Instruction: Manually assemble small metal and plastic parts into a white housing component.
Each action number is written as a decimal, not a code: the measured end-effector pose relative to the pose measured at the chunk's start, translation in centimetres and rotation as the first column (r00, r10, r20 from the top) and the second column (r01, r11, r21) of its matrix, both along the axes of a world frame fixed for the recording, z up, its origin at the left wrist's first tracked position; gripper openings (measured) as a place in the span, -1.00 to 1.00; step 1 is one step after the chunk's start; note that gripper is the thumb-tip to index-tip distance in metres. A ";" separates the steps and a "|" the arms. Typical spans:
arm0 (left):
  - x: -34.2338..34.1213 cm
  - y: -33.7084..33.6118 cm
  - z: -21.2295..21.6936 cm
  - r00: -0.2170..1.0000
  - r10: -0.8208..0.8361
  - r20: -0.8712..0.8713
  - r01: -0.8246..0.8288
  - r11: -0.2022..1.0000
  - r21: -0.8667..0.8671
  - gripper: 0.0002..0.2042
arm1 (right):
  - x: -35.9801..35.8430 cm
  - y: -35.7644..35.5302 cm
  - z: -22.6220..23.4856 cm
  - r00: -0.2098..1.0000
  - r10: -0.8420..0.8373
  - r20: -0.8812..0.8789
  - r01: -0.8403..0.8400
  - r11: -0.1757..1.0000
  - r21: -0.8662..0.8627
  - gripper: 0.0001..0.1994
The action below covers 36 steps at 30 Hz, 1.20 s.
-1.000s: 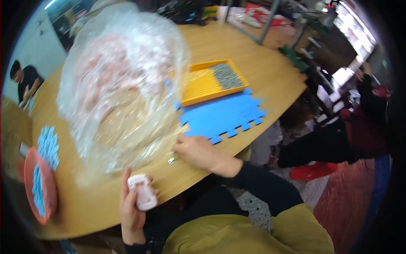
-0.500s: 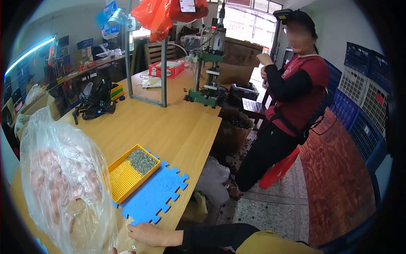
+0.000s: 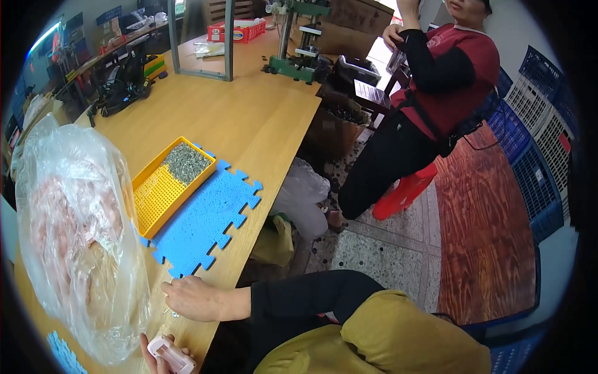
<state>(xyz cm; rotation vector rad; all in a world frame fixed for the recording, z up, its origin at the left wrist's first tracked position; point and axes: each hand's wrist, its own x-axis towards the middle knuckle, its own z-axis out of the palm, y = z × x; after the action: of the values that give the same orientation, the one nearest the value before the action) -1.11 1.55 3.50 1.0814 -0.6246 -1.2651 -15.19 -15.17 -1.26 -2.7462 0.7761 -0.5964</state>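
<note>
My left hand is at the bottom edge, its fingers wrapped round a pale pink plastic casing with a rectangular recess. Just above it, my right hand rests at the table edge with its fingers curled together, and whatever they may hold is hidden. A few tiny shiny metal pieces lie under that hand. Beyond it is a blue foam mat with jigsaw edges. A yellow perforated tray sits partly on the mat, with a heap of small metal parts at its far end.
A large clear plastic bag of pinkish pieces fills the table's left side. A green press and a metal frame stand farther back. Across the table corner a person in a red shirt is beside a red stool. Crates line the right.
The view has tilted downward, so the table sits higher in the picture. My left hand and the pink casing now show more fully. My right hand stays near the mat's close corner, fingers still curled.
</note>
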 end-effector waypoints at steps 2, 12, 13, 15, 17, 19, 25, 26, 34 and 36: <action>-0.1 0.3 0.3 1.000 0.020 -0.013 -0.020 0.999 0.034 -0.35 | -0.6 0.7 0.0 1.000 -0.005 -0.019 0.004 1.000 -0.023 -0.94; 1.8 1.9 -0.2 0.997 0.077 -0.009 -0.077 0.997 -0.007 -0.45 | -6.6 4.0 0.2 0.962 0.229 0.151 -0.222 0.973 -0.066 -0.76; 1.8 1.9 -0.2 0.997 0.076 -0.013 -0.076 0.997 -0.007 -0.45 | -6.7 4.3 0.0 0.955 0.245 0.167 -0.235 0.969 -0.074 -0.75; 1.7 1.8 0.0 0.996 0.083 -0.016 -0.083 0.997 0.001 -0.44 | -6.9 4.7 -0.8 0.946 0.268 0.181 -0.253 0.962 -0.104 -0.78; 1.6 1.6 0.1 0.997 0.075 -0.001 -0.075 0.997 -0.006 -0.44 | -7.0 5.0 -1.4 0.936 0.292 0.198 -0.270 0.954 -0.132 -0.81; 1.5 1.6 0.2 0.997 0.072 0.015 -0.071 0.997 -0.014 -0.43 | -7.1 5.3 -1.8 0.915 0.321 0.244 -0.317 0.947 -0.057 -0.85; 0.2 1.3 0.1 0.999 0.052 0.011 -0.051 0.997 -0.057 -0.39 | -6.6 5.8 0.5 0.847 0.127 0.516 -0.299 0.917 0.265 -0.89; -0.5 1.1 0.3 0.998 0.039 0.048 -0.038 0.999 -0.023 -0.38 | -6.3 5.9 1.0 0.847 0.128 0.516 -0.299 0.917 0.265 -0.89; -3.3 0.2 -0.2 0.982 -0.019 0.189 0.011 0.999 0.046 -0.71 | -2.5 7.3 3.9 0.674 -0.175 0.718 -0.467 0.651 0.598 -0.89; -3.0 0.7 -0.5 0.984 0.006 0.175 -0.019 0.997 0.074 -0.75 | -2.4 8.1 4.2 0.722 -0.201 0.662 -0.383 0.680 0.625 -0.90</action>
<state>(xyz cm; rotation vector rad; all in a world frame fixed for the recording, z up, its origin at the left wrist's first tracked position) -4.10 2.25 3.03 1.2669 -0.7060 -1.1988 -17.59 -7.11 2.91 -1.5932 0.4924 -0.9488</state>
